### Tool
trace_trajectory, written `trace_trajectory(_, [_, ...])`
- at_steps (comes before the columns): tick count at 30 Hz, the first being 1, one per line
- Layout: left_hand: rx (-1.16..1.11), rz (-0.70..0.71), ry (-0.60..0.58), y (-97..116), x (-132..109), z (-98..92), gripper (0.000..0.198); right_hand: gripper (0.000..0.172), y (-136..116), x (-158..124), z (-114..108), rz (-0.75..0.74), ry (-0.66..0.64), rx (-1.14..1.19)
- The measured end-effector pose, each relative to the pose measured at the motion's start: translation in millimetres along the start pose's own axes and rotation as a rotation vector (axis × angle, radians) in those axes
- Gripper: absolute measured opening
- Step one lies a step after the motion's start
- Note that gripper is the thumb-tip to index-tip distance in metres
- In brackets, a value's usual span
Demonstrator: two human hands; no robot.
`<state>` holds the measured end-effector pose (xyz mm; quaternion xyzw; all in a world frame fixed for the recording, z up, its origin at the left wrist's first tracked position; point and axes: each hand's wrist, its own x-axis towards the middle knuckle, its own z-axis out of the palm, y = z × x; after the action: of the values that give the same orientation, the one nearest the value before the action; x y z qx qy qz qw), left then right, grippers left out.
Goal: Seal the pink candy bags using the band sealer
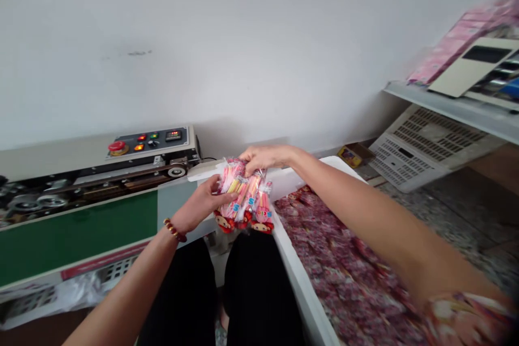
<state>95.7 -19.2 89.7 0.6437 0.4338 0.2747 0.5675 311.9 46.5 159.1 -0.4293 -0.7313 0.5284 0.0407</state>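
Observation:
A bunch of small clear packets (245,200) hangs above my lap, between my two hands. Pink and yellow sticks show through the plastic, with a red-haired cartoon figure at the lower end. My left hand (206,203), with a beaded bracelet at the wrist, grips the bunch from the left, thumb across the front. From above, my right hand (263,158) is closed on the packets' upper ends, its fingertips partly hidden. To the right, a white box (300,294) holds a thick layer of similar packets (344,259).
On the left stands a sealing machine (162,143) with lit buttons and a red knob, beside a green conveyor belt (81,238). A white plastic crate (425,146) leans under a shelf (450,102) at right. A small yellow box (352,155) lies by the wall.

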Motion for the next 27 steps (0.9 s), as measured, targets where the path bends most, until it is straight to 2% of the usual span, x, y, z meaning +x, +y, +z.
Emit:
trace_trajectory(3, [0.274,-0.038,0.300,-37,3,-6.1,0.064,0.013,3,50,1,0.052,0.011,-0.208])
trace_trajectory(5, [0.461,0.038,0.447,-58,5,-11.6,0.066,0.016,5,76,1,0.063,0.012,-0.320])
trace_trajectory(7, [0.648,0.181,0.521,-71,4,-17.1,0.066,0.016,7,96,-1,0.059,0.021,-0.388])
trace_trajectory(8, [0.736,0.262,0.512,-74,4,-19.3,0.062,0.015,8,103,-1,0.054,0.028,-0.414])
trace_trajectory(10, [0.885,0.390,0.413,-79,2,-21.5,0.055,0.015,11,113,-1,0.042,0.056,-0.476])
trace_trajectory(13, [1.026,0.424,0.282,-82,1,-18.3,0.050,0.016,17,115,6,0.020,0.126,-0.555])
trace_trajectory(17, [1.128,0.332,0.351,-86,-1,-7.4,0.051,0.026,22,103,26,0.011,0.299,-0.619])
trace_trajectory(20, [1.164,0.289,0.387,-87,-3,-4.5,0.049,0.037,27,87,49,0.001,0.577,-0.666])
trace_trajectory(22, [1.176,0.244,0.416,-89,-4,-8.4,0.047,0.039,34,79,67,-0.042,0.701,-0.677])
trace_trajectory(25, [1.180,0.155,0.468,-93,-4,-22.0,0.043,0.043,49,70,89,-0.065,0.647,-0.698])
trace_trajectory(27, [1.180,0.116,0.478,-96,-4,-32.9,0.041,0.047,58,67,95,-0.037,0.589,-0.712])
